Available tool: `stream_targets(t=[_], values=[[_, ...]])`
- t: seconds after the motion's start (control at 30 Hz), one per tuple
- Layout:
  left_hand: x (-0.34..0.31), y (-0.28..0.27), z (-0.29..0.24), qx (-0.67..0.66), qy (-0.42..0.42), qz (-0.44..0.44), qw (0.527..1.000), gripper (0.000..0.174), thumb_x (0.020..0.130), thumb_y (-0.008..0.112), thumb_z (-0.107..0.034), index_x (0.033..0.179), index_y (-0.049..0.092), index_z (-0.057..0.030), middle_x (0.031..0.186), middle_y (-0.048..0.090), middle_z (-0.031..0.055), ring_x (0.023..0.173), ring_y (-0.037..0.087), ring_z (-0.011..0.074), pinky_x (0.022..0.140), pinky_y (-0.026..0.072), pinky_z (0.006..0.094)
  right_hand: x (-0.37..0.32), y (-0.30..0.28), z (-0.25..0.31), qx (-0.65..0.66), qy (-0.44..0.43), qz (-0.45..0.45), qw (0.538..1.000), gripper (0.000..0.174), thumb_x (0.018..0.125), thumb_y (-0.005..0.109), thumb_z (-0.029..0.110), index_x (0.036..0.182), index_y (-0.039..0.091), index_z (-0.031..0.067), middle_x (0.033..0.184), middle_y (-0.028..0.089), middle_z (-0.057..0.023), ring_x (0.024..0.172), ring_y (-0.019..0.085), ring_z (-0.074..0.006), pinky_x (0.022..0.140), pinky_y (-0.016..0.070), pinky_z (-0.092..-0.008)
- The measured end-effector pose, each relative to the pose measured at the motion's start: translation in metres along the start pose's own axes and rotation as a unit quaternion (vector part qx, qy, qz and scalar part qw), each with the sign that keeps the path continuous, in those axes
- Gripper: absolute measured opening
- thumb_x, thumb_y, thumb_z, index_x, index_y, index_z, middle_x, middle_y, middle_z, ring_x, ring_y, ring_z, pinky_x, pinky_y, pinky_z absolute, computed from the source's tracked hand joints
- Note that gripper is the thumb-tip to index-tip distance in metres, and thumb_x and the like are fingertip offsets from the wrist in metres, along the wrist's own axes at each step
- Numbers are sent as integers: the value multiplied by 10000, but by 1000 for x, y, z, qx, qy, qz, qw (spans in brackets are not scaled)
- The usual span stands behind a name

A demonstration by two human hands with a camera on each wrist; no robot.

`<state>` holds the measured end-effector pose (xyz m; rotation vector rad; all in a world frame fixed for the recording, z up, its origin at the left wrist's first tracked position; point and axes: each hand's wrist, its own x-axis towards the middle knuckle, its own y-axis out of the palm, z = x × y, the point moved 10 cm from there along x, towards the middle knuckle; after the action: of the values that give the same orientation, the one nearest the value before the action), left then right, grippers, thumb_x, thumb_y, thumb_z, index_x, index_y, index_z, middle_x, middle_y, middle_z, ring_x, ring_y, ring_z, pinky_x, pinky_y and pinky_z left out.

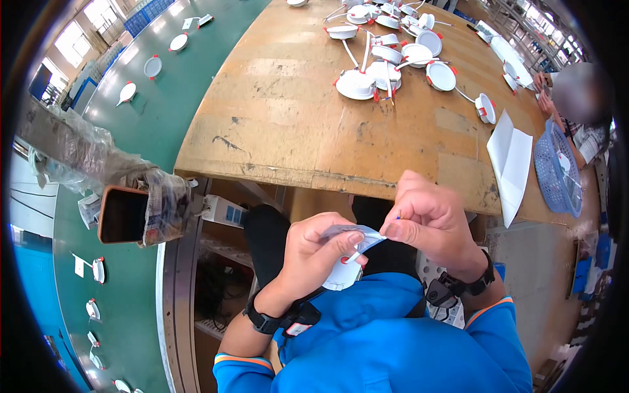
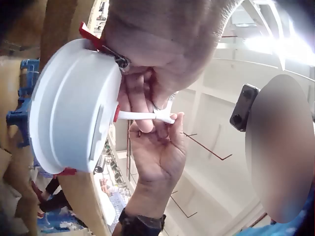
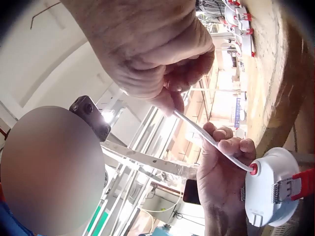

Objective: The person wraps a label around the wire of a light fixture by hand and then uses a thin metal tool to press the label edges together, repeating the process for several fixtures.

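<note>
A round white lamp point(image 2: 74, 105) with red clips and a white cable point(image 2: 140, 116) hangs beside my left hand point(image 2: 165, 39) in the left wrist view. My left hand point(image 1: 321, 252) curls its fingers round the cable and a small silvery sheet point(image 1: 347, 230), with the lamp point(image 1: 341, 275) below it. Thumb and fingertips of my right hand point(image 1: 429, 219) pinch the cable's end. In the right wrist view the cable point(image 3: 211, 141) runs from the lamp point(image 3: 268, 191) past my left hand point(image 3: 221, 182) to my right hand point(image 3: 147, 54).
Many white lamps point(image 1: 357, 84) lie on the wooden table point(image 1: 275, 124). White paper point(image 1: 510, 164) and a blue basket point(image 1: 555, 167) sit at its right, near another person point(image 1: 580, 98). A phone point(image 1: 122, 215) is mounted on the left, beside a green surface point(image 1: 131, 308) with more lamps.
</note>
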<state>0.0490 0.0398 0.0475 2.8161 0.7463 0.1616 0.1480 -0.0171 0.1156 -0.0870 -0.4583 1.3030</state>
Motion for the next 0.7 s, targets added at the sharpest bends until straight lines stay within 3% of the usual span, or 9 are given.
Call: stream_targets(t=[0.07, 0.17, 0.27, 0.37, 0.4, 0.5, 0.53, 0.7], values=[[-3, -2, 2, 16, -21, -2, 1000, 119, 844, 585, -84, 823, 602, 32, 717, 621, 86, 607, 623, 127, 507, 474, 207, -1, 4, 0, 14, 1, 12, 1000, 163, 752, 678, 141, 651, 584, 54, 563, 401, 19, 604, 363, -122, 548, 295, -259], [-6, 2, 8, -64, -56, 16, 996, 165, 847, 582, -139, 846, 589, 26, 706, 619, 90, 638, 628, 136, 557, 487, 220, -2, 7, -2, 29, 17, 31, 999, 167, 754, 677, 139, 652, 581, 49, 566, 403, 20, 607, 359, -120, 549, 291, -256], [-8, 3, 27, -158, -94, 34, 982, 216, 902, 500, -160, 964, 575, 33, 757, 637, 111, 634, 627, 139, 544, 494, 226, 0, 5, -4, 41, 26, 12, 999, 175, 753, 680, 134, 649, 573, 43, 571, 411, 19, 612, 364, -116, 551, 293, -251], [-9, 8, 27, -167, -92, 52, 980, 256, 919, 463, -181, 1010, 557, 38, 783, 642, 126, 693, 629, 147, 607, 506, 247, -3, 4, -4, 51, 28, -1, 998, 159, 755, 680, 131, 664, 590, 36, 576, 418, 20, 618, 377, -107, 554, 298, -244], [-11, 10, 30, -209, -116, 55, 969, 224, 900, 492, -141, 1019, 562, 35, 809, 645, 122, 750, 629, 156, 666, 509, 263, -4, 3, -5, 57, 28, -5, 998, 154, 756, 680, 131, 671, 596, 33, 580, 426, 19, 622, 384, -105, 556, 300, -241], [-14, 16, 32, -191, -135, 80, 969, 212, 866, 540, -93, 1038, 568, 28, 826, 647, 115, 774, 628, 157, 691, 509, 273, -9, 2, -13, 75, 35, -10, 997, 144, 759, 680, 134, 689, 614, 27, 594, 450, 15, 634, 402, -101, 563, 308, -237], [-15, 15, 33, -155, -142, 69, 975, 227, 803, 620, -124, 971, 598, 27, 824, 645, 106, 751, 627, 156, 693, 507, 274, -10, 2, -16, 81, 42, -6, 996, 143, 761, 680, 136, 695, 618, 26, 599, 459, 13, 639, 407, -101, 566, 311, -238], [-20, 17, 42, -166, -174, 49, 969, 171, 802, 618, -86, 938, 619, 18, 818, 647, 99, 737, 622, 149, 691, 507, 275, -11, 5, -16, 96, 52, 9, 994, 155, 769, 675, 145, 692, 618, 23, 621, 492, 5, 650, 418, -101, 581, 322, -239]])
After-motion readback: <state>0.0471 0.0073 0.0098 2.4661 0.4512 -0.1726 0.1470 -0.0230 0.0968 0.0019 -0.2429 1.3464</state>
